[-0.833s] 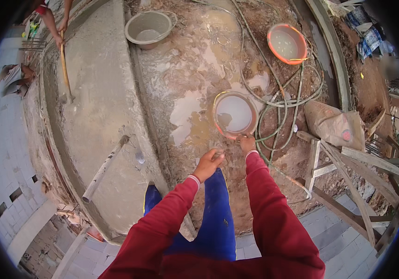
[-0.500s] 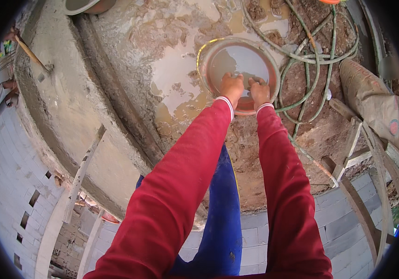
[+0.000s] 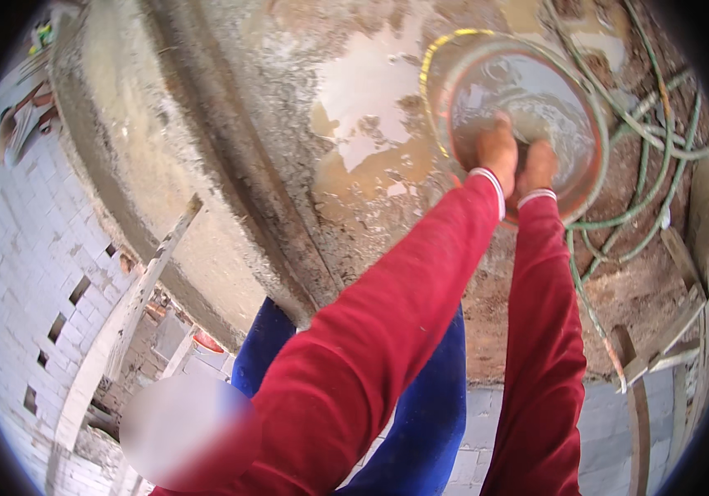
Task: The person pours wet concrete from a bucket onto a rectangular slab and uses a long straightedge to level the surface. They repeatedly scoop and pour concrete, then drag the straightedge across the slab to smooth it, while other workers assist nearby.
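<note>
A round reddish basin [image 3: 587,186] with a pale rim stands on the muddy ground at the upper right, holding murky, rippling water [image 3: 565,99]. My left hand [image 3: 498,154] dips into it at the near side, thumb side showing above the surface. Close beside it, my right hand [image 3: 540,167] reaches down into the same water. The fingers of both hands are sunk or blurred, so their closing and anything they hold cannot be made out. Red sleeves with white-striped cuffs cover both forearms.
A green hose [image 3: 644,186] lies in loops right of the basin. Timber pieces [image 3: 660,339] stand at the lower right. Left runs a raised concrete edge [image 3: 230,157], with a wooden plank [image 3: 156,256] leaning by it. Another person [image 3: 24,124] shows at far left.
The view has shifted, and the basin now appears larger and farther right. Both hands have gone down into the water, whose calm surface is now stirred.
</note>
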Demonstrator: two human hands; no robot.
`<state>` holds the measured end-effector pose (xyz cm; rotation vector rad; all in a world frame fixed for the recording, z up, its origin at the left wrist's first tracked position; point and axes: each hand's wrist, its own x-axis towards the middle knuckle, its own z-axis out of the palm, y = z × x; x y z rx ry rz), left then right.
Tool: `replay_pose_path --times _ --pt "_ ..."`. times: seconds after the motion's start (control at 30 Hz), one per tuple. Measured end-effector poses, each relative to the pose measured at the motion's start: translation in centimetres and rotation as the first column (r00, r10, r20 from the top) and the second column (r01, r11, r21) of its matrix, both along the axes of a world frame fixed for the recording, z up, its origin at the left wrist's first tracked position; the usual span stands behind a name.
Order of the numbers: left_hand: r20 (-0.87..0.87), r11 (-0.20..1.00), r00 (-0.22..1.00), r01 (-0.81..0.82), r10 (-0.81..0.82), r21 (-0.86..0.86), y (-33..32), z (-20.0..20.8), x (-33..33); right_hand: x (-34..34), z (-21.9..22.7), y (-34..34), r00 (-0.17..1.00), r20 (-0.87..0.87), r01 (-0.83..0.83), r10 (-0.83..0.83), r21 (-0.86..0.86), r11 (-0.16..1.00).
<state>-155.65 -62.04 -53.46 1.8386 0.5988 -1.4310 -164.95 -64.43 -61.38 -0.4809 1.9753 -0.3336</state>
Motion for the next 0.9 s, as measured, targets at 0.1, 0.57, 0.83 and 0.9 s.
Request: replay_pose_path --times 0.1,0.57,0.83,0.9 --pt "0.062 0.978 0.996 0.071 -0.06 -0.196 0.6 2.1 -0.3 -2.1 1.3 -1.6 0.95 0.313 0.082 -0.006 -0.231 0.97" --pt "-0.553 -0.052 0.591 -0.654 0.587 -0.755 29.2 45.3 22.9 30.7 52.5 27.7 -0.016 0.884 -0.526 -0.468 0.39 0.756" --pt "-0.352 0.031 0.249 -0.852 0.902 -0.523 63.7 49.3 28.9 40.1 62.6 50.2 -0.414 0.153 -0.459 0.897 -0.887 -0.06" --pt "-0.368 0.001 0.23 -0.85 0.901 -0.527 65.3 50.6 31.0 41.3 64.4 50.9 -0.31 -0.144 -0.371 0.94 -0.892 -0.259"
